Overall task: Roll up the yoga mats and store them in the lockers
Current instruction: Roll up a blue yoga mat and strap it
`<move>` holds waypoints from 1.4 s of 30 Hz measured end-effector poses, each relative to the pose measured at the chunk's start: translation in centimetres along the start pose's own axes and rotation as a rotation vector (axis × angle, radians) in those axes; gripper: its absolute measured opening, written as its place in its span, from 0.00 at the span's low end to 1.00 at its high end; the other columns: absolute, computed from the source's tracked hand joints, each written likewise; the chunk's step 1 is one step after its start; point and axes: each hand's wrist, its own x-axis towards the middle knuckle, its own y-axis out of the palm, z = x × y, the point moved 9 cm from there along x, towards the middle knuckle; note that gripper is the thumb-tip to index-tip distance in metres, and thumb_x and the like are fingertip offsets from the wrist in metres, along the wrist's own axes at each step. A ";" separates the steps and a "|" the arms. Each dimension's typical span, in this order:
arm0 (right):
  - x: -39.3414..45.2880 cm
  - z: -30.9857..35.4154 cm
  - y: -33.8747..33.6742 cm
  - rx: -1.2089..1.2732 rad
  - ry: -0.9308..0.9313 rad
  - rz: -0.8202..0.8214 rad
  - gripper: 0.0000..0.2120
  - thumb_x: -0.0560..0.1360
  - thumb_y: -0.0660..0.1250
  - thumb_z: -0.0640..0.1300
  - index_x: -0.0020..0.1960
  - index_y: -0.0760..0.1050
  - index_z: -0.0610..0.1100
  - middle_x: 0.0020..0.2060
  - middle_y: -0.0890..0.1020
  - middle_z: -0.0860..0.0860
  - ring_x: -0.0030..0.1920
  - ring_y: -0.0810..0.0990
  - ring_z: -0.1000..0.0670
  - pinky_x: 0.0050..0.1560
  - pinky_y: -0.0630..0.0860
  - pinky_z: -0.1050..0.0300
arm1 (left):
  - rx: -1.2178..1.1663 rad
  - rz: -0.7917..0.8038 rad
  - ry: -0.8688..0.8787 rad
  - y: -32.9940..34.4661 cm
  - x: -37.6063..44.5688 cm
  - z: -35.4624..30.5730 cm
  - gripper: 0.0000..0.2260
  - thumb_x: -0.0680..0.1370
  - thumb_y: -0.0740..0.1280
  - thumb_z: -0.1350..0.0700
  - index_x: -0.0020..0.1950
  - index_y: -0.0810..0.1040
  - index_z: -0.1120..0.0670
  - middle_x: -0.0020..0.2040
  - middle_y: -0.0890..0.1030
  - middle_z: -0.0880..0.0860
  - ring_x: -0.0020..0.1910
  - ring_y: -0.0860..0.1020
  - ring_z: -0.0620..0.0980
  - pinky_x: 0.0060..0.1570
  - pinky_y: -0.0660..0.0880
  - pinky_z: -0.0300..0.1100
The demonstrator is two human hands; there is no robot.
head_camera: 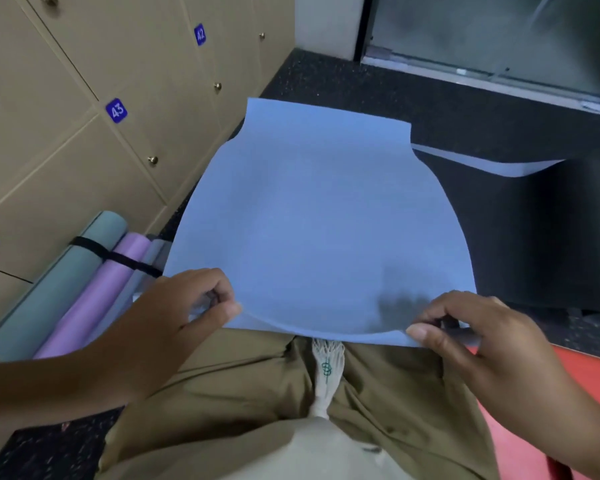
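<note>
The left hand (191,306) and right hand (465,327) each pinch a near corner of the blue mat (312,216). If one side leads, the roll will likely go crooked, too wide for a locker (94,174).

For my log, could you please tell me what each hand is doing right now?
Left hand: pinching the blue mat at its near edge.
Right hand: pinching the same edge.

Both hands forward, left hand (191,306) and right hand (471,337) pinching, thumbs on top
</note>
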 end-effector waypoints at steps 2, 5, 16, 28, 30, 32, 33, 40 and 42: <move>0.2 -0.5 0.4 0.010 0.033 0.022 0.10 0.75 0.64 0.63 0.39 0.76 0.60 0.39 0.81 0.62 0.45 0.78 0.57 0.48 0.69 0.68 | -0.049 0.019 -0.029 0.4 0.2 0.9 0.16 0.75 0.61 0.38 0.41 0.75 0.50 0.36 0.74 0.44 0.37 0.73 0.43 0.38 0.67 0.34; 0.7 -1.2 0.7 0.114 0.111 0.044 0.09 0.74 0.74 0.52 0.37 0.78 0.57 0.36 0.82 0.63 0.43 0.80 0.59 0.44 0.70 0.71 | -0.111 0.026 -0.111 0.8 0.7 2.5 0.16 0.72 0.62 0.36 0.46 0.75 0.47 0.39 0.76 0.48 0.39 0.73 0.46 0.44 0.71 0.46; 3.3 -1.8 0.9 0.135 0.025 -0.024 0.07 0.69 0.76 0.53 0.42 0.78 0.59 0.42 0.81 0.60 0.48 0.76 0.57 0.55 0.63 0.70 | 0.187 -0.065 0.283 1.2 2.0 0.2 0.07 0.80 0.61 0.52 0.49 0.71 0.39 0.48 0.74 0.38 0.47 0.73 0.42 0.49 0.68 0.47; 2.9 0.4 0.3 -0.054 -0.432 -0.209 0.07 0.77 0.71 0.46 0.41 0.82 0.46 0.39 0.80 0.56 0.43 0.74 0.53 0.49 0.66 0.56 | 0.246 -0.042 0.514 1.2 2.1 0.0 0.09 0.87 0.53 0.49 0.54 0.73 0.45 0.52 0.72 0.40 0.51 0.70 0.42 0.55 0.66 0.39; 2.7 0.6 0.6 -0.086 -0.513 -0.210 0.07 0.78 0.69 0.42 0.43 0.83 0.44 0.41 0.80 0.54 0.44 0.74 0.51 0.48 0.67 0.55 | 0.272 -0.056 0.511 1.2 2.7 -0.2 0.06 0.85 0.57 0.51 0.51 0.71 0.41 0.50 0.71 0.37 0.49 0.69 0.40 0.53 0.65 0.39; 2.4 0.8 1.2 -0.106 -0.610 -0.173 0.06 0.79 0.66 0.39 0.49 0.82 0.45 0.45 0.79 0.54 0.45 0.75 0.49 0.48 0.68 0.55 | 0.350 -0.090 0.556 1.6 2.6 -0.3 0.08 0.80 0.60 0.58 0.51 0.71 0.44 0.49 0.71 0.41 0.47 0.70 0.46 0.50 0.67 0.46; 2.2 0.8 1.6 -0.110 -0.656 -0.140 0.07 0.79 0.65 0.37 0.52 0.79 0.46 0.47 0.77 0.54 0.45 0.75 0.48 0.49 0.69 0.55 | 0.388 -0.098 0.575 1.8 2.3 -0.3 0.08 0.79 0.59 0.60 0.51 0.72 0.47 0.49 0.71 0.43 0.47 0.70 0.49 0.48 0.67 0.49; 1.8 1.0 2.6 -0.218 -0.814 -0.120 0.08 0.82 0.66 0.47 0.56 0.72 0.43 0.49 0.75 0.47 0.45 0.76 0.43 0.46 0.73 0.52 | 0.452 -0.092 0.637 2.7 2.9 -0.5 0.13 0.87 0.48 0.57 0.54 0.71 0.51 0.52 0.72 0.45 0.47 0.71 0.50 0.50 0.65 0.45; 2.0 1.1 2.8 -0.255 -0.827 -0.116 0.16 0.81 0.68 0.55 0.57 0.72 0.43 0.49 0.74 0.47 0.43 0.76 0.43 0.45 0.72 0.52 | 0.433 -0.069 0.649 2.8 3.3 -0.6 0.13 0.89 0.48 0.53 0.53 0.71 0.50 0.51 0.71 0.44 0.46 0.71 0.48 0.49 0.65 0.44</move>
